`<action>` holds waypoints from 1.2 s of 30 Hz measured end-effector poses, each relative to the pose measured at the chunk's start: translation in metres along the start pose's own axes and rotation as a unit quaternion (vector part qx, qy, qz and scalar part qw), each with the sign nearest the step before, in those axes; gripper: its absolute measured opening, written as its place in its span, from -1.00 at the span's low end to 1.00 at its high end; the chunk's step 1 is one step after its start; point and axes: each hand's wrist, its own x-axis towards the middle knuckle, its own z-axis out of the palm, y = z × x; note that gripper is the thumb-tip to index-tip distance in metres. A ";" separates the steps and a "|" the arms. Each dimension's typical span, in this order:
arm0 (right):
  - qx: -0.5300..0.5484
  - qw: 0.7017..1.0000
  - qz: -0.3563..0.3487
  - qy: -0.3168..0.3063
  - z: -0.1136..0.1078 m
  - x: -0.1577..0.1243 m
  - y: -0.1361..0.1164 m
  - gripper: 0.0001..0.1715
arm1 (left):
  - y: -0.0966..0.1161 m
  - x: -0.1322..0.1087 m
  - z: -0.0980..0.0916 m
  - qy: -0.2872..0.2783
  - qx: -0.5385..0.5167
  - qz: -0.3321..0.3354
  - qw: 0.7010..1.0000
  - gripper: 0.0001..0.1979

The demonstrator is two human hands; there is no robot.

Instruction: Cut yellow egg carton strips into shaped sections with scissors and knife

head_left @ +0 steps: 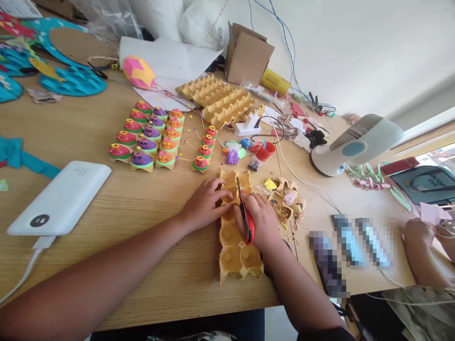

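Observation:
A piece of tan egg carton (231, 237) lies lengthwise on the table in front of me. My left hand (206, 203) is at its far left part, fingers bent over the edge and holding it. Closed round a red utility knife (250, 222), my right hand (263, 220) is above the carton's right side. The knife's thin dark blade points away from me, over the far cups, close to my left fingertips. Whether the blade touches the cardboard I cannot tell.
Rows of painted egg-cup caterpillars (145, 137) stand beyond, with more egg trays (213, 97) behind. To the right are carton scraps (287, 199), a red cup (265, 151), a fan (351, 147) and blurred phones (348, 241). A power bank (64, 199) lies left; another person's hands (423, 237) are far right.

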 end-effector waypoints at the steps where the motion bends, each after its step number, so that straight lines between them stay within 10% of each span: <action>1: 0.000 1.000 0.000 -0.003 0.000 0.000 0.000 -0.87 | 0.000 0.000 0.000 0.000 0.000 0.000 1.000 -0.81; 36: -0.022 1.000 -0.011 -0.013 -0.003 0.000 0.000 -0.89 | 0.000 0.000 0.000 -0.001 -0.002 -0.001 1.000 -0.83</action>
